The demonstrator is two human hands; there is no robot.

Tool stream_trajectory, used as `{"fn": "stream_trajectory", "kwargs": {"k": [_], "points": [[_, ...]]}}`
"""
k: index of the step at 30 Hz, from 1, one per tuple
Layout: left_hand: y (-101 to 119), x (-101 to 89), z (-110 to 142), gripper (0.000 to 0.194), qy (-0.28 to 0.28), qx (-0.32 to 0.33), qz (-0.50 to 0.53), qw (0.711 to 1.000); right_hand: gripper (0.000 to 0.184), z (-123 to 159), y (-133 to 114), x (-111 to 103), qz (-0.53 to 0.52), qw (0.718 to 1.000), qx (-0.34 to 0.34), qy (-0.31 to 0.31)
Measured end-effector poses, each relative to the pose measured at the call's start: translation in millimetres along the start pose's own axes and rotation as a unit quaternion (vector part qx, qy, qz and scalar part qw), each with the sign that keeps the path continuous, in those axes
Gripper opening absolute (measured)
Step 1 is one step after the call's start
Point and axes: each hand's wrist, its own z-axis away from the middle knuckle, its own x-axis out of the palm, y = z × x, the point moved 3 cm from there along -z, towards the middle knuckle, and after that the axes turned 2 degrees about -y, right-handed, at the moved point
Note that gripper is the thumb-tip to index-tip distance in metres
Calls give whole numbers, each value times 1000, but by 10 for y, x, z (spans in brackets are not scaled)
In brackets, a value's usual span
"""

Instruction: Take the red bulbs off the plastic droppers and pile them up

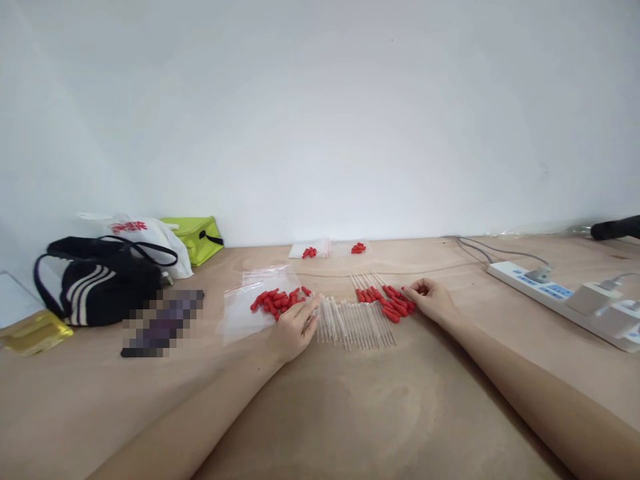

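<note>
My left hand (pixel 296 328) is at the left end of a row of thin clear dropper tubes (pixel 355 325). Its fingers are bent together at the nearest tubes, and what lies between them is too small to make out. Just beyond it, a pile of loose red rubber bulbs (pixel 275 302) rests on clear zip bags (pixel 240 313). My right hand (pixel 431 299) has its fingers closed at the tip of a red bulb (pixel 407 297), on the right edge of a second red group. Behind the row lie several droppers (pixel 367 287) with red bulbs on their near ends.
Two small bags with red bulbs (pixel 309 253) lie by the wall. On the left are a black bag (pixel 110 283), a white plastic bag (pixel 167 243), a green bag (pixel 197 237), a blurred dark item (pixel 165 323) and a yellow packet (pixel 37 333). A power strip (pixel 545 290) with plugs stands right.
</note>
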Motion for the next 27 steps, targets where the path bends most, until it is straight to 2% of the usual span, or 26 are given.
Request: {"fn": "stream_trajectory", "kwargs": {"k": [8,13,21,27], "points": [[47,-6,4,43,-63,11,39,997,26,-19,59,-11,45,999,22,7],[71,-32,-23,43,-80,7,62,995,28,-56,91,1,29,999,29,25],[75,-84,-25,47,-91,-13,56,994,26,-96,30,71,-1,999,7,-35],[53,-111,15,47,-89,-28,45,995,21,-145,40,129,-45,996,28,-73]]}}
